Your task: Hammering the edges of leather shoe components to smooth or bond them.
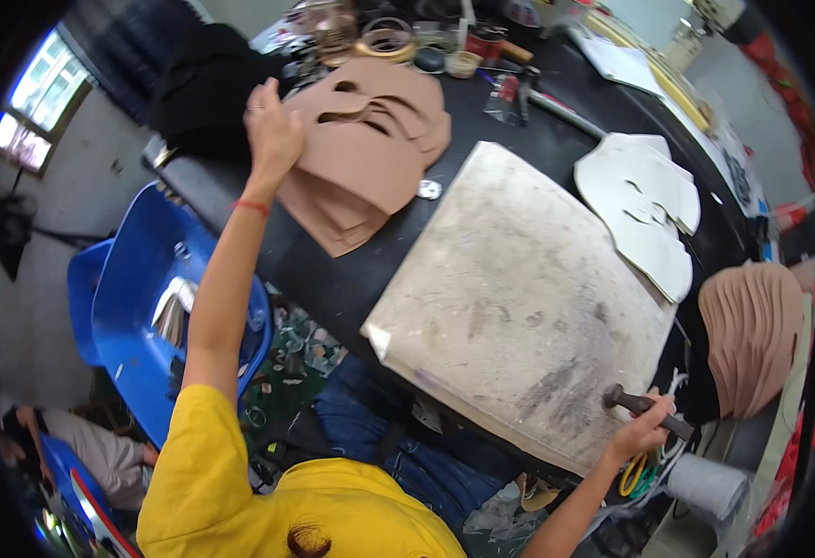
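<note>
My left hand (274, 135) reaches to the far left, its fingers stretched along the edge of a black stack of material (207, 88). Just right of it lie several brown cut sheets (361, 172) with curved edges and slots, overlapping in a fanned pile. My right hand (642, 430) is closed around the handle of a small hammer (629, 401). The hammer is held low over the near right corner of a worn, pale work slab (510, 279). White cut pieces (640, 205) rest on the slab's far right edge.
A stack of tan curved pieces (751, 335) stands at the right, near a white thread spool (708, 485). Jars, tape and tools (519, 93) crowd the back of the black table (314, 288). A blue chair (138, 298) stands at the left; another person (91, 446) sits behind.
</note>
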### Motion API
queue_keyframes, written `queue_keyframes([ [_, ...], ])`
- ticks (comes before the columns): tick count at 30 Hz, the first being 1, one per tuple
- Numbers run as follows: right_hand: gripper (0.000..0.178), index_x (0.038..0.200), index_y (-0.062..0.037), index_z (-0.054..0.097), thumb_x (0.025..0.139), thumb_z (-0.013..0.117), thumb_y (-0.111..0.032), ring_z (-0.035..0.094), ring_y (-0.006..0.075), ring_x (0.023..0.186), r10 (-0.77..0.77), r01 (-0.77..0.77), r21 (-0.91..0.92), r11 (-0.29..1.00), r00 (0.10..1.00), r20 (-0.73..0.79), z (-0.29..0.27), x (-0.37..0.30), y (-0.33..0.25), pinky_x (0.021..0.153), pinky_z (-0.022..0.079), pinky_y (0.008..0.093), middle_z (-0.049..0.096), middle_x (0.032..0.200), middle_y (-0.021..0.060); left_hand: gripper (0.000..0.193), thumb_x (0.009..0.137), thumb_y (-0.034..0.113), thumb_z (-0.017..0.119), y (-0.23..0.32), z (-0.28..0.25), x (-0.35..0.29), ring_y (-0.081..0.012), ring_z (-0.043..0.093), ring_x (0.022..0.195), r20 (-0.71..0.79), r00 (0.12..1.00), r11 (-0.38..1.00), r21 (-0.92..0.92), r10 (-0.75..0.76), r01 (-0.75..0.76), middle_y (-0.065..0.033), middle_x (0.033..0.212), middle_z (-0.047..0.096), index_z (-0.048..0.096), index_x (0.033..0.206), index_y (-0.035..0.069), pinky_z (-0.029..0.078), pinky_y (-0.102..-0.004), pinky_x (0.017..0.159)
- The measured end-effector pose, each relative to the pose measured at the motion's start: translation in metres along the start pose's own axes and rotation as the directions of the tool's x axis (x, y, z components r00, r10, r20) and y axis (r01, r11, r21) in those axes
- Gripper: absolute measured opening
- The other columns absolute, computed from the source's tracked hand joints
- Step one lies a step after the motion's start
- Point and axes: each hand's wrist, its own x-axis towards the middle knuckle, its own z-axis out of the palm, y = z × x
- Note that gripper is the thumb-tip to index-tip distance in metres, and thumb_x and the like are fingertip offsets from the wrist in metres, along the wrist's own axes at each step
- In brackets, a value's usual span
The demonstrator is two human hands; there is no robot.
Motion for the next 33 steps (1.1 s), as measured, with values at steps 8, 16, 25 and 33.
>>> queue_keyframes([
  [8, 0.028, 0.066, 0.0044, 0.053, 0.085, 0.047, -0.015, 0.053, 0.0222, 0.061, -0.177, 0.177, -0.010, 0.984, 0.979, -0.096, 0.009, -0.006, 0.006, 0.060, 0.042, 0.0332, 0.055, 0.064, 0.0121, 0.037, 0.083, 0.020, 0.061, 0.293, 0.050, -0.008, -0.0319, 0.047, 0.108, 0.317, 0.773, 0.658, -0.735, 0.550, -0.166, -0.0169, 0.111, 0.055, 0.056, 0.114, -0.001, 0.037, -0.0380, 0.096],
  [16, 0.027, 0.064, -0.0002, 0.058, 0.083, 0.048, -0.017, 0.054, 0.0245, 0.061, -0.382, 0.364, -0.214, 0.906, 0.923, -0.047, 0.014, -0.003, -0.006, 0.064, 0.040, 0.0355, 0.058, 0.062, 0.0097, 0.037, 0.078, 0.027, 0.067, 0.376, 0.094, -0.028, -0.0312, 0.055, 0.097, 0.526, 0.780, 0.916, -0.376, 0.337, -0.142, -0.0169, 0.098, 0.056, 0.054, 0.098, -0.002, 0.046, -0.0430, 0.075],
  [25, 0.030, 0.063, -0.0009, 0.059, 0.085, 0.048, -0.017, 0.054, 0.0276, 0.059, -0.427, 0.406, -0.201, 0.891, 0.901, -0.071, 0.013, -0.001, -0.008, 0.063, 0.038, 0.0389, 0.059, 0.061, 0.0093, 0.028, 0.091, 0.014, 0.053, 0.372, 0.006, 0.053, -0.0113, 0.058, 0.070, 0.112, 0.937, 0.529, -0.844, 0.330, -0.085, -0.0058, 0.083, 0.064, 0.058, 0.116, 0.005, 0.046, -0.0260, 0.064],
  [33, 0.024, 0.061, -0.0064, 0.058, 0.080, 0.054, -0.022, 0.052, 0.0299, 0.055, -0.577, 0.484, -0.394, 0.781, 0.801, -0.159, 0.000, 0.003, -0.001, 0.063, 0.038, 0.0418, 0.056, 0.058, 0.0081, 0.022, 0.083, 0.013, 0.061, 0.354, 0.075, 0.039, -0.0085, 0.056, 0.077, 0.351, 0.880, 0.182, -0.934, 0.319, 0.306, -0.0022, 0.083, 0.064, 0.064, 0.103, 0.004, 0.044, -0.0233, 0.070],
])
